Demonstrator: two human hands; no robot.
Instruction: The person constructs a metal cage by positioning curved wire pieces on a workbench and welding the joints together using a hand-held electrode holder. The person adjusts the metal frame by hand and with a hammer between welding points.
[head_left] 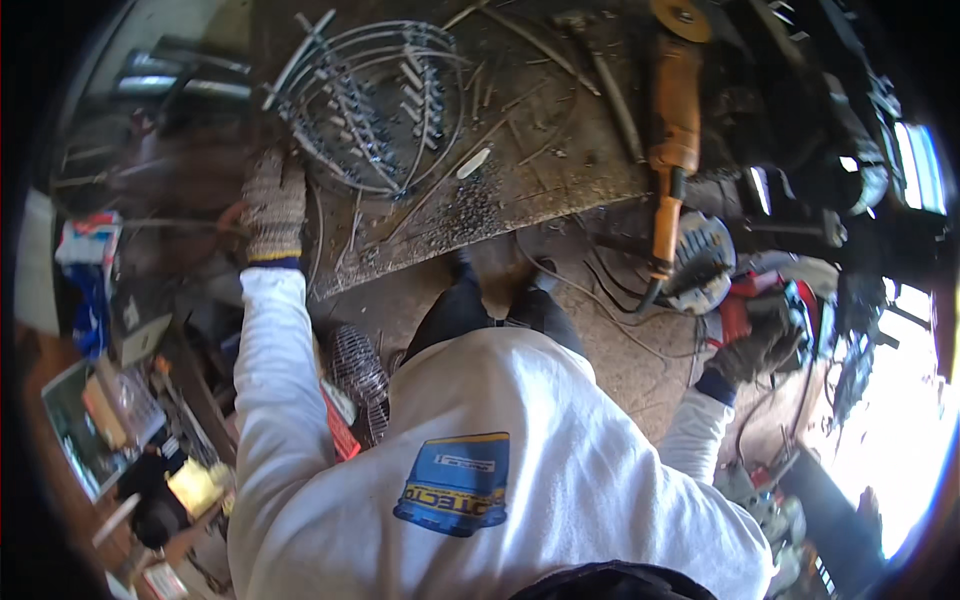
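My left hand (274, 203), in a knitted grey-brown glove, lies with its fingers stretched out at the left edge of the workbench (440, 240). Just beyond its fingertips is a curved metal frame (350, 110) of bent rods, with two rows of short cross pieces inside. My right hand (755, 352), in a dark glove, is out to the right, beside a red object (735, 318). Its fingers look curled, but whatever is in them is too dark and blurred to name. An orange angle grinder (678, 110) rests across the bench, its disc pointing away from me.
Loose rods (612, 95) and a pale oblong piece (473, 163) lie on the bench among dark grit. A cable (600, 280) trails across the floor near my feet. Beside the grinder's handle is a round pale object (700, 262). Boxes and clutter (120, 400) fill the left side.
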